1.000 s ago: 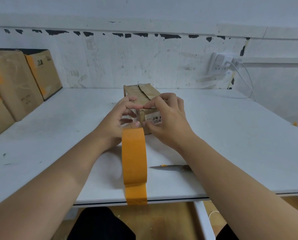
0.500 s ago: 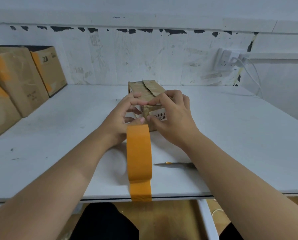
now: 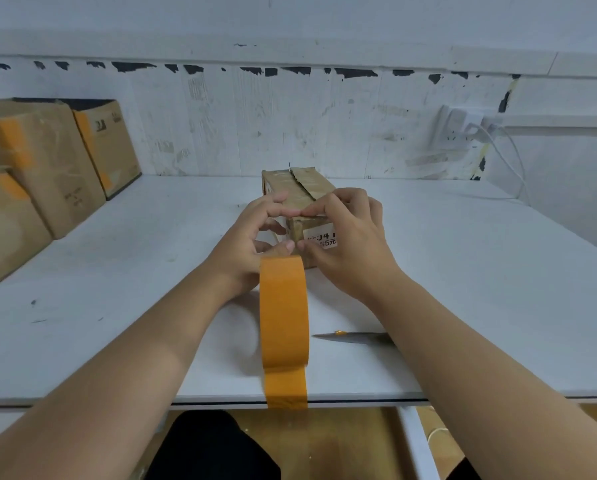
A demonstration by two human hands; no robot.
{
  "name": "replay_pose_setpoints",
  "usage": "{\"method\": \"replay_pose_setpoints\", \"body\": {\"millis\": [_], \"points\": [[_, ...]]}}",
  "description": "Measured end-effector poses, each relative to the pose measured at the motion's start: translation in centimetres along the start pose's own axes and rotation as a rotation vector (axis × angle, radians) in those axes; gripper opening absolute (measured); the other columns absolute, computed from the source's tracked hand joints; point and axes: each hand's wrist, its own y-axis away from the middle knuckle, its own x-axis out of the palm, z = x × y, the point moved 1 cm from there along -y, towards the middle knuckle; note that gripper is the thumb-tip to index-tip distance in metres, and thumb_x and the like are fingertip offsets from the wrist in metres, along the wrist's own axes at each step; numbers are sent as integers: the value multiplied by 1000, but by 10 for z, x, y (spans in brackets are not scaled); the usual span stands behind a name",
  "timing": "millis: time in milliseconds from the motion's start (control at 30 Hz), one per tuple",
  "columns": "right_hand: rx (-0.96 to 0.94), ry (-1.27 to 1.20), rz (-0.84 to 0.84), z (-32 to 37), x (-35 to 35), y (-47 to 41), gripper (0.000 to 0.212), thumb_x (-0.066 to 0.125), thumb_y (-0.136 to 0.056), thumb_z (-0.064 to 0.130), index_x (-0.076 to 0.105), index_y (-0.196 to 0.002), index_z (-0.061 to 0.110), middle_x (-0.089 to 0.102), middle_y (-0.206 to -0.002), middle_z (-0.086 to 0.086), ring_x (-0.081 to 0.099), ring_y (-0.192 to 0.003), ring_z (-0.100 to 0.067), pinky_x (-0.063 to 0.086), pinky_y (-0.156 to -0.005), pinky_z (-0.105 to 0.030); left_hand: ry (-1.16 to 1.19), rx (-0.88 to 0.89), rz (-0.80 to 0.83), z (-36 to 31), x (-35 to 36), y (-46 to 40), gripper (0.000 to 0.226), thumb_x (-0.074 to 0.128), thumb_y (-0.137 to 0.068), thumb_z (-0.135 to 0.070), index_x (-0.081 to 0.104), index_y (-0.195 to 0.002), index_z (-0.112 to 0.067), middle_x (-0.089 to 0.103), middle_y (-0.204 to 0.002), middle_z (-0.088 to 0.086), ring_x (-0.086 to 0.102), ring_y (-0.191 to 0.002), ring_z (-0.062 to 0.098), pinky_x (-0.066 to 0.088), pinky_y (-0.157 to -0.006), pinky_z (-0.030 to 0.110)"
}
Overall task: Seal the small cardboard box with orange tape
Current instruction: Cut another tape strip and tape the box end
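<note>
The small cardboard box [image 3: 302, 188] lies lengthwise on the white table [image 3: 480, 278], its top flaps meeting along a slightly open seam. My left hand [image 3: 245, 251] and my right hand [image 3: 352, 251] both grip its near end, fingertips meeting on the top edge and thumbs on the front face beside a white label [image 3: 321, 240]. The orange tape roll [image 3: 283, 306] stands on edge just in front of my hands. Its loose end [image 3: 286, 389] hangs over the table's front edge. No orange tape shows on the small box.
A knife [image 3: 352, 337] lies on the table right of the roll, partly under my right forearm. Several larger cardboard boxes with orange tape [image 3: 40, 161] are stacked at the left. A wall socket with a white cable [image 3: 463, 129] sits at the back right.
Both hands stay at the near end of the box with only slight finger shifts. The view has shifted a little; the tape roll and knife have not moved.
</note>
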Motion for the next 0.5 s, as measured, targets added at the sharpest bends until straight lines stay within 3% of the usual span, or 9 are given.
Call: {"method": "replay_pose_setpoints", "body": {"millis": [200,500], "points": [[7,38,-28,0,3,-1,37,70,-75,29,54,-109,33,42,-119,3,32,-114,-20,32,-93,-27,-14,2,-9,0,1,-1,39,66,-80,-25,55,-112,-44,37,-145,-16,54,-107,4,55,-82,30],[3,58,-28,1,3,2,37,67,-76,33,54,-111,33,42,-120,4,34,-115,-20,37,-95,-29,58,-20,-37,-4,3,0,39,66,-76,-24,58,-113,-34,39,-144,-14,55,-105,6,53,-80,30]]}}
